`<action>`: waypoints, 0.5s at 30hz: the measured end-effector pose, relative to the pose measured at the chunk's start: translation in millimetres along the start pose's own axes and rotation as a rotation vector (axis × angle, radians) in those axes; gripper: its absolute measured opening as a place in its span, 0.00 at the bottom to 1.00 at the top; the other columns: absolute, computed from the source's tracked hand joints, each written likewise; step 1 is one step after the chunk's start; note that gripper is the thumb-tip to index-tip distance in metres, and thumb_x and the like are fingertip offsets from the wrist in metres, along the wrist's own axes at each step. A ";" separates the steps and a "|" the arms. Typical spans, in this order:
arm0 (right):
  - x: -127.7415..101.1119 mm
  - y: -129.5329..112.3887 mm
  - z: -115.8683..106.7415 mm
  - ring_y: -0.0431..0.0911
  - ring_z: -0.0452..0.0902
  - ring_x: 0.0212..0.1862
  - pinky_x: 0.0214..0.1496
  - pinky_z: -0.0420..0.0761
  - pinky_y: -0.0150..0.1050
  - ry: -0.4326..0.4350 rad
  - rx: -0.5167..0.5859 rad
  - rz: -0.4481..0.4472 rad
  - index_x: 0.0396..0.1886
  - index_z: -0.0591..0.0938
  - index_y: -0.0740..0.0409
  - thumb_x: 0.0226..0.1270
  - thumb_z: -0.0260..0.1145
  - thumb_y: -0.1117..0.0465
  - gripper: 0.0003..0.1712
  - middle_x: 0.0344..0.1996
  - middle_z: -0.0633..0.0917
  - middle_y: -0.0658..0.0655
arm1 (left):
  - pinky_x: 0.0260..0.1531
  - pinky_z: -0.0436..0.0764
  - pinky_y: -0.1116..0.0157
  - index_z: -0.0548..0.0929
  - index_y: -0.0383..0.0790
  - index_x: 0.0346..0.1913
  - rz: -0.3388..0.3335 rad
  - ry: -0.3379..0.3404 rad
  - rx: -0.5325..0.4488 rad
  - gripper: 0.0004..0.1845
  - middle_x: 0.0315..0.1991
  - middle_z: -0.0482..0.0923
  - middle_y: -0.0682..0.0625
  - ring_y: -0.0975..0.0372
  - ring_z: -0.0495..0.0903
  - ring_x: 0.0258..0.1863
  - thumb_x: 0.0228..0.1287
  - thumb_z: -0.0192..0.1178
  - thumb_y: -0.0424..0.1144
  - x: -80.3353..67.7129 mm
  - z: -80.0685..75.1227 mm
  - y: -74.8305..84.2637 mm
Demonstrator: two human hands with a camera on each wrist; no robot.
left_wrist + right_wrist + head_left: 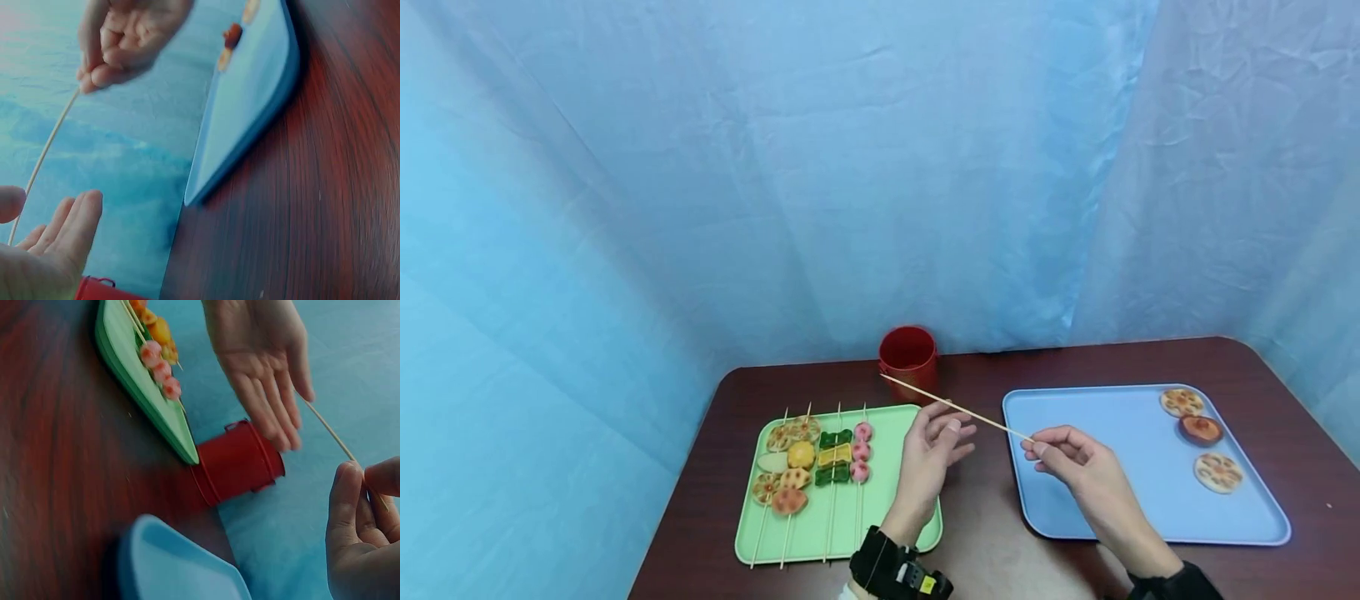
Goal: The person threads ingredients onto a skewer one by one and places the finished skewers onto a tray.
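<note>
The right hand (1067, 454) pinches the near end of a bare skewer (955, 407), which slants up-left past the spread, empty left hand (934, 450) toward the red cup (908, 354).

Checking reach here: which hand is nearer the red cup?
Left. The left hand hovers just in front of the red cup; the right hand, pinching the skewer, is farther right.

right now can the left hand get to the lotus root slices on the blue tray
Probably not easily: the left hand is open by the green tray, and the right hand with its bamboo skewer lies between it and the slices.
</note>
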State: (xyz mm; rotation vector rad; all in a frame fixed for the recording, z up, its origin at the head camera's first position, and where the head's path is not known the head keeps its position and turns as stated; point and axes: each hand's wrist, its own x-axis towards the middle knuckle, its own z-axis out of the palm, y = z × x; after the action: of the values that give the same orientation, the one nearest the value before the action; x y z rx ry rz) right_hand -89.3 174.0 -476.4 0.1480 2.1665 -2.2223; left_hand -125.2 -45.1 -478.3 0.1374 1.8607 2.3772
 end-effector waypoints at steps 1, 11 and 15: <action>-0.9 1.6 2.6 0.44 0.86 0.44 0.48 0.86 0.39 -0.001 0.023 0.004 0.51 0.80 0.72 0.76 0.67 0.58 0.18 0.41 0.90 0.57 | 0.52 0.84 0.57 0.70 0.31 0.67 -0.012 -0.001 -0.045 0.21 0.59 0.80 0.32 0.43 0.83 0.58 0.78 0.58 0.35 0.2 2.0 -0.3; -4.7 8.2 19.7 0.45 0.87 0.45 0.48 0.85 0.38 -0.031 0.139 0.013 0.51 0.79 0.75 0.75 0.67 0.62 0.17 0.41 0.90 0.58 | 0.49 0.84 0.58 0.76 0.29 0.60 -0.057 -0.007 -0.155 0.14 0.54 0.84 0.33 0.44 0.86 0.53 0.78 0.57 0.32 -2.2 14.0 -3.2; -3.9 9.9 23.0 0.46 0.87 0.45 0.47 0.85 0.37 -0.035 0.139 0.020 0.51 0.79 0.75 0.74 0.68 0.63 0.17 0.42 0.90 0.61 | 0.49 0.85 0.59 0.77 0.27 0.58 -0.061 0.001 -0.148 0.13 0.53 0.85 0.34 0.43 0.85 0.54 0.78 0.57 0.32 -2.1 15.9 -3.8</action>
State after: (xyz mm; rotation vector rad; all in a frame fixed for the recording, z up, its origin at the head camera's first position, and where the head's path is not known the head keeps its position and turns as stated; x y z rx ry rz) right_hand -85.5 150.6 -485.3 0.1328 1.9842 -2.3459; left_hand -120.7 -29.3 -478.1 0.0640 1.6564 2.4621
